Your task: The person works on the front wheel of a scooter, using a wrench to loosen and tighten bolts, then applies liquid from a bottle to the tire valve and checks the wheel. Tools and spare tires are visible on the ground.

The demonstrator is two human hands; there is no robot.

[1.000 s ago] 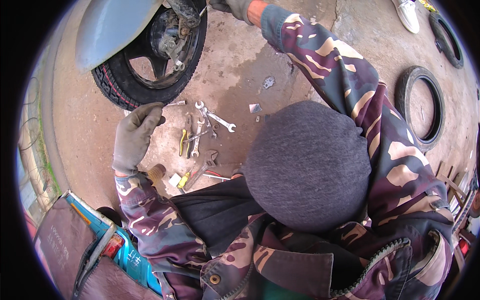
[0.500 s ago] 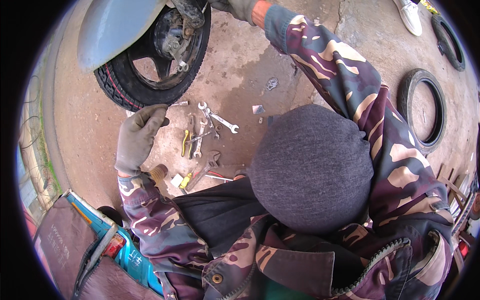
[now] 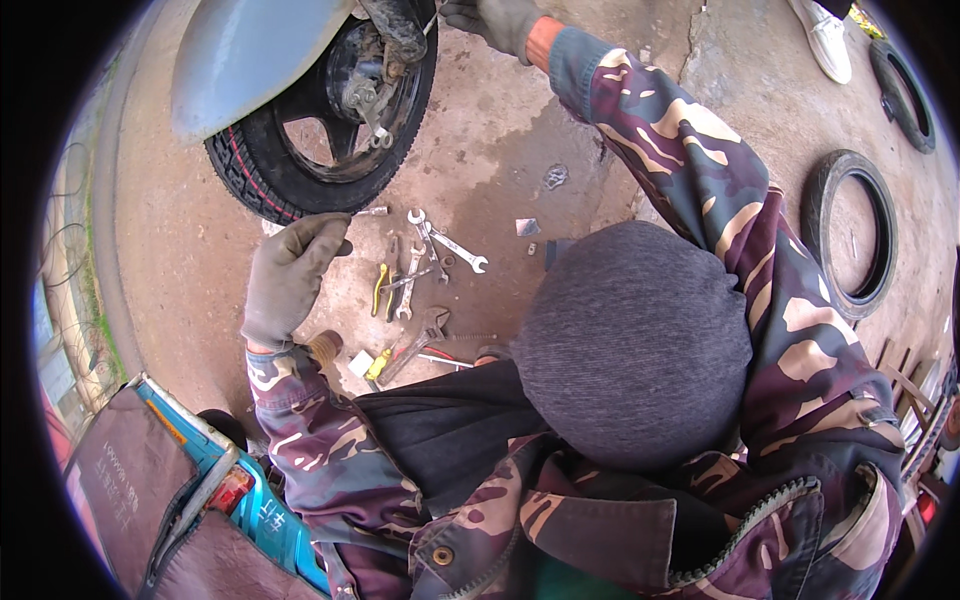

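Observation:
My gloved left hand [image 3: 295, 275] is closed below the wheel's black tyre [image 3: 260, 180], fingertips beside a metal socket tool [image 3: 375, 210]; what it holds is hidden. My gloved right hand [image 3: 490, 25] is curled at the top edge, near a thin metal piece beside the tyre; its grip is unclear. A silver fender [image 3: 250, 60] partly covers the wheel and its greasy hub [image 3: 360, 95]. On the ground below lie several spanners [image 3: 460, 250], yellow-handled pliers [image 3: 382, 295], an adjustable wrench [image 3: 415, 350] and a yellow screwdriver [image 3: 378, 365].
Loose tyres [image 3: 820, 215] lie at right. Another person's white shoe [image 3: 828, 50] shows top right. A grey knit-capped head [image 3: 630, 340] hides much of the lower centre. A turquoise vehicle with a brown cover [image 3: 140, 470] stands lower left; wooden pieces [image 3: 910, 390] lie at right.
The whole scene has shifted slightly right and down in the picture. Both hands keep much the same pose and place beside the wheel.

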